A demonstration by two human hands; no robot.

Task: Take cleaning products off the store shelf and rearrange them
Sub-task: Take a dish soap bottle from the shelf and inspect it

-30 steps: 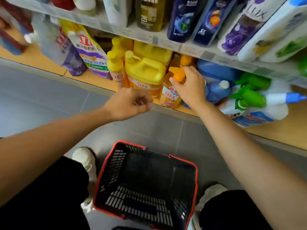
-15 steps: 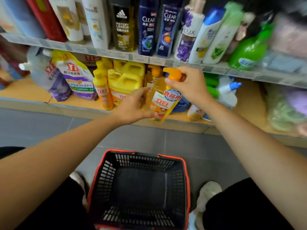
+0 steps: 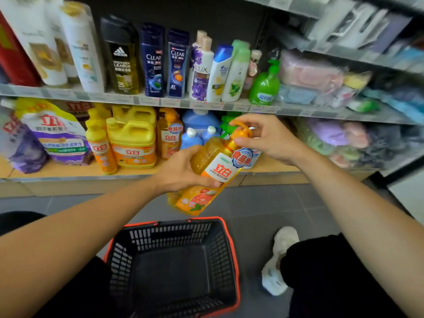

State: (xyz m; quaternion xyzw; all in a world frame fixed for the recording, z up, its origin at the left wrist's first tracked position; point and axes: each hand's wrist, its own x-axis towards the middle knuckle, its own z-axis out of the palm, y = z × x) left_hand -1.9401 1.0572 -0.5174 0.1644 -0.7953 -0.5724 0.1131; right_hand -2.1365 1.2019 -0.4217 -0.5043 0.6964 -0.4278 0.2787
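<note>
An orange dish-soap pump bottle (image 3: 206,180) is off the shelf and tilted, in the air in front of the bottom shelf and above the basket. My left hand (image 3: 181,171) grips its body from the left. My right hand (image 3: 266,136) pinches the orange pump top. A black basket with a red rim (image 3: 231,246) stands on the floor below, with nothing in it. On the bottom shelf (image 3: 68,173) stand a yellow jug (image 3: 133,138), more orange bottles (image 3: 168,134) and blue bottles (image 3: 195,136).
The upper shelf (image 3: 160,102) carries shampoo and body-wash bottles and a green pump bottle (image 3: 265,86). Purple refill pouches (image 3: 57,138) lean at the left of the bottom shelf. Bagged sponges (image 3: 332,138) fill the right. My white shoe (image 3: 278,260) rests beside the basket on grey tiles.
The orange bottle has come further off the shelf, toward me and over the basket. My left hand has closed round its body; my right hand still holds the pump.
</note>
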